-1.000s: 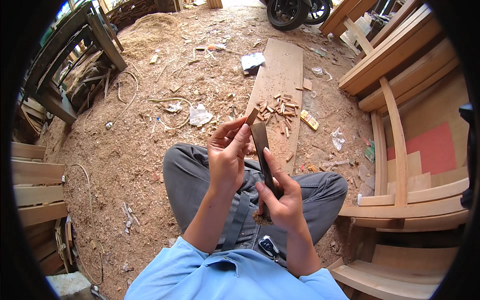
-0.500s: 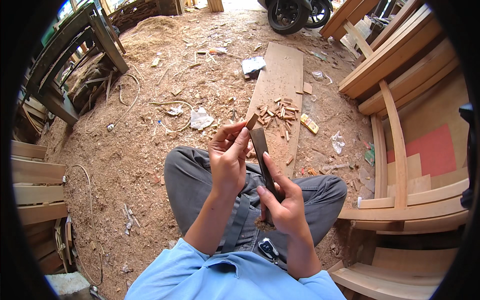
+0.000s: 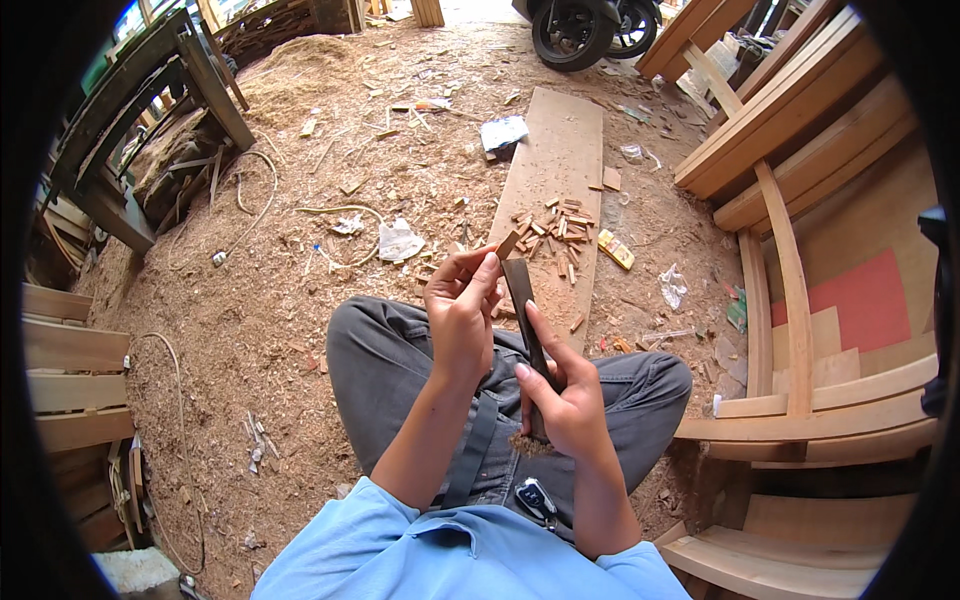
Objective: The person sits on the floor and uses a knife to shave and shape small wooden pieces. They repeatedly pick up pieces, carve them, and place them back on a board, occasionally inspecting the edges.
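My left hand [image 3: 460, 315] pinches a small flat sliver of wood [image 3: 508, 242] between thumb and fingertips, close to the upper end of a long dark flat bar, chisel-like [image 3: 519, 285]. My right hand [image 3: 560, 405] is wrapped round that bar's lower part, thumb and forefinger along it, over my crossed legs. A light-brown crumbly or frayed clump [image 3: 528, 445] shows at the bar's bottom end. Past my hands, a long board [image 3: 550, 140] lies on the ground with a pile of small wooden pieces [image 3: 558, 230] on it.
Shavings and scraps cover the floor [image 3: 230, 370]. A yellow packet [image 3: 616, 250] and a white packet [image 3: 502, 135] lie by the board. Wooden frames [image 3: 800, 300] stand at right, dark frames [image 3: 150, 140] upper left, slats [image 3: 75, 380] left. A wheel [image 3: 572, 30] is at the back, cords [image 3: 175, 400] on the floor.
Over the last second the sliver and the dark bar have dropped slightly lower in view, and the bar's top has shifted a little. Both hands keep their grips.
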Tool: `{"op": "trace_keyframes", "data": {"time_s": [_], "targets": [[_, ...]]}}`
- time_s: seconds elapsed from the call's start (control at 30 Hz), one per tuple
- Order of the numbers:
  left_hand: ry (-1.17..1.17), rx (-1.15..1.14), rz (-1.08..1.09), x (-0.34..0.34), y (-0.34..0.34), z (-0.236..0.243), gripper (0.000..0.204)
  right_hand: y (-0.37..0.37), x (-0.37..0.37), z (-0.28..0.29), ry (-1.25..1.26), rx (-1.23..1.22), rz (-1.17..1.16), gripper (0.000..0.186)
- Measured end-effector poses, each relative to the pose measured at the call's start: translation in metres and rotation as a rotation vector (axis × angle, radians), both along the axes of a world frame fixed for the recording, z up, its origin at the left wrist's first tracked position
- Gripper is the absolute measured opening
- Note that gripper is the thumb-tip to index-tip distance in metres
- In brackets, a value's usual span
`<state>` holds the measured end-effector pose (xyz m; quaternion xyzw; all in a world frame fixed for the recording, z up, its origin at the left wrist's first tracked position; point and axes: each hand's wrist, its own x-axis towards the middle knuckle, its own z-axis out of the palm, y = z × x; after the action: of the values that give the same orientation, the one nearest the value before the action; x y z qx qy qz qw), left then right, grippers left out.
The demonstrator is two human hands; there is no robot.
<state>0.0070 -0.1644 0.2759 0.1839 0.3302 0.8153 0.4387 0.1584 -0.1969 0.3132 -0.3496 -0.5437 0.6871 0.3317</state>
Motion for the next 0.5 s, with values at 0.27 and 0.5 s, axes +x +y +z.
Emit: {"op": "trace_keyframes", "data": {"time_s": [0.27,0.5], "targets": [[0.093,-0.407,-0.169,-0.005,0.079,-0.096,0.012,0.083,-0.002,-0.084,-0.054,-0.173,-0.017,0.068],[0.285,-0.734,-0.451,0.0,0.122,-0.193,0.017,0.136,-0.006,-0.175,-0.221,-0.34,-0.18,0.074]]}}
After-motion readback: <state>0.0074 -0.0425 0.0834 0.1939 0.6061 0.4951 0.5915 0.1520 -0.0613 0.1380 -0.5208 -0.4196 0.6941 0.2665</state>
